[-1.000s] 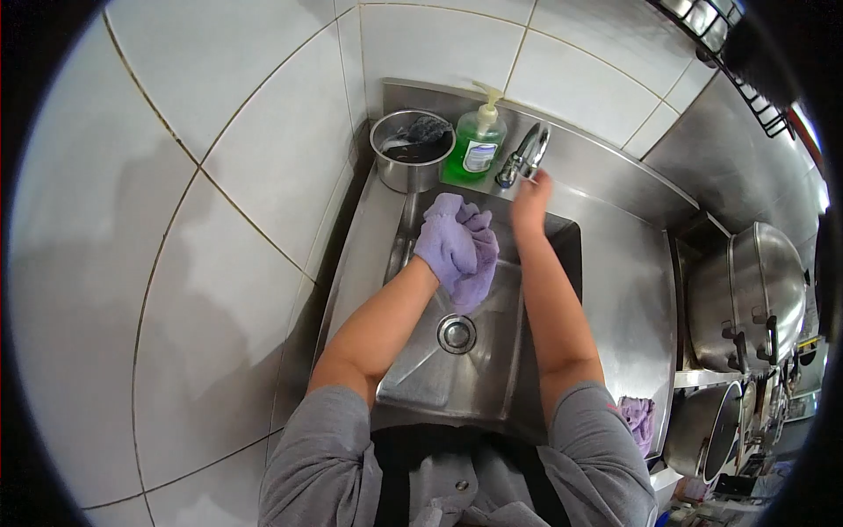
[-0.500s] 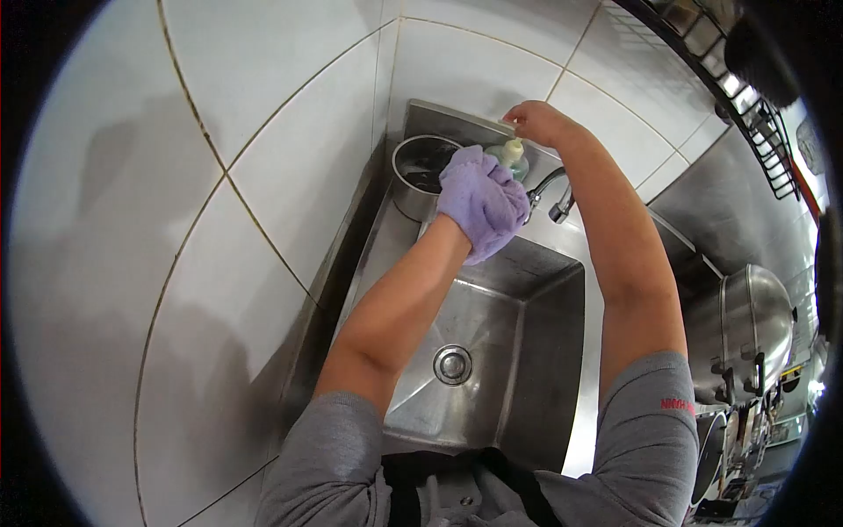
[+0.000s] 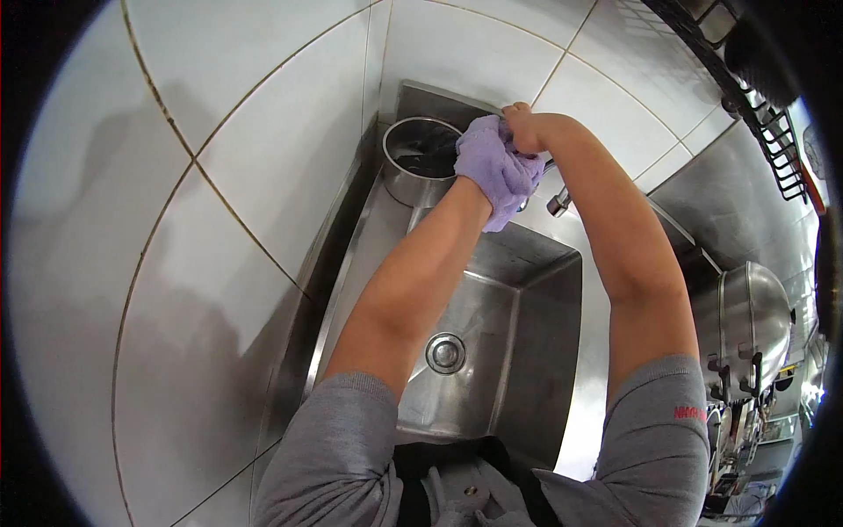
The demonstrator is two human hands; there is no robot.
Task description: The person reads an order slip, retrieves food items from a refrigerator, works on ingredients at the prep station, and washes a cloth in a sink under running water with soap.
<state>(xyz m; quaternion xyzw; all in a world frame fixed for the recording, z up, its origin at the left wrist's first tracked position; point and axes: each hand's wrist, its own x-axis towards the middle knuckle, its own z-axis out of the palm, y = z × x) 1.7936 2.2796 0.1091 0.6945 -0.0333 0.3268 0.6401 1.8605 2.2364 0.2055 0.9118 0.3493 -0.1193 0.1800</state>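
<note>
A purple cloth (image 3: 493, 167) is draped over my left hand and hides its fingers; the hand is bunched in the cloth above the sink's back edge. My right hand (image 3: 529, 132) reaches in from the right, its fingers curled down against the top of the cloth. What those fingers grip is hidden. Just left of the cloth stands a round steel pot (image 3: 411, 186) with something dark inside. The faucet (image 3: 558, 204) shows partly under my right forearm. Below my arms lies the steel sink (image 3: 549, 325) with its drain (image 3: 445, 353).
White tiled walls (image 3: 255, 167) rise on the left and behind the sink. On the right sits a large steel steamer pot (image 3: 753, 325) with dark handles. A black wire rack (image 3: 781, 158) hangs at the upper right.
My right hand has come down onto the cloth, and its fingers have curled in. The cloth-covered left hand has shifted slightly up and right. The bottle between them is now hidden.
</note>
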